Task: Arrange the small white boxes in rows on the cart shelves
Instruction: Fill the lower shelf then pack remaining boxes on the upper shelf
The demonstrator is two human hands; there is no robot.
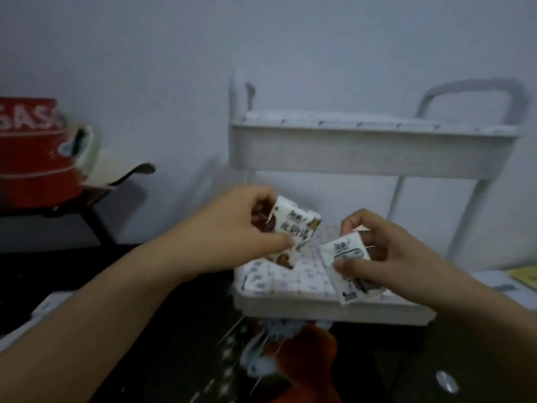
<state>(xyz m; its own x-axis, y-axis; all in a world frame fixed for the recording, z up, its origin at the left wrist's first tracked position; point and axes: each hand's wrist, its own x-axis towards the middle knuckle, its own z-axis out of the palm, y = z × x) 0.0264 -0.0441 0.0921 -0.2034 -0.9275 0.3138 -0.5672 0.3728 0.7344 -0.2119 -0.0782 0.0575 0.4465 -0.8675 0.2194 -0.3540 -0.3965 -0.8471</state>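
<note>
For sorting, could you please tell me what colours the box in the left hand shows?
White box with brown patches and dark lettering, seen in the head view.

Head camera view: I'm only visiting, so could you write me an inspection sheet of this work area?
Surface: lower shelf in front, upper shelf above it.
Job's things: small white boxes in rows on the lower shelf; brown-printed box; blue-printed box.
Clutter: red container at left; orange item below, blurred.
Hands: left hand holds the brown-printed box; right hand holds the blue-printed box.
Cables: nothing seen.
Surroundings: pale wall behind.
</note>
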